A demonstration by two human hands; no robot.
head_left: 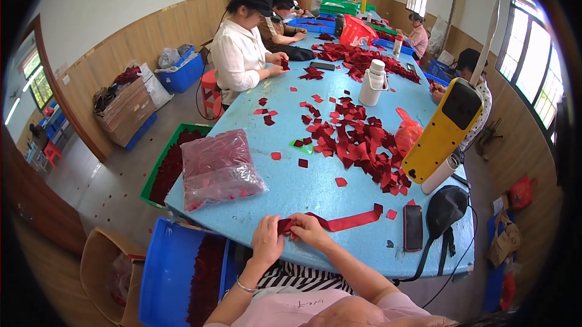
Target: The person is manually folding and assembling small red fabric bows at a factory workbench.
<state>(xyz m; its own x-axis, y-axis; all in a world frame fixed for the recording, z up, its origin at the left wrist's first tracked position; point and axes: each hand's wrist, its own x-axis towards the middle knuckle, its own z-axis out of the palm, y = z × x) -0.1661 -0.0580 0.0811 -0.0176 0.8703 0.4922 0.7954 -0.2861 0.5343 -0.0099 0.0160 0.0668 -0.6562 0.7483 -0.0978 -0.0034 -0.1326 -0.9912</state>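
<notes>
Head view, my left hand (267, 241) and right hand (309, 230) pinching a long, dark-red fabric strip (353, 221), its tail lying rightward across the light-blue surface (294, 195).

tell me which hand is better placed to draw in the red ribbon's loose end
Probably the right hand. The red ribbon trails off on its side, so the loose end lies nearer it than the left hand. Both hands are at the ribbon's other end, so neither looks free.
</notes>
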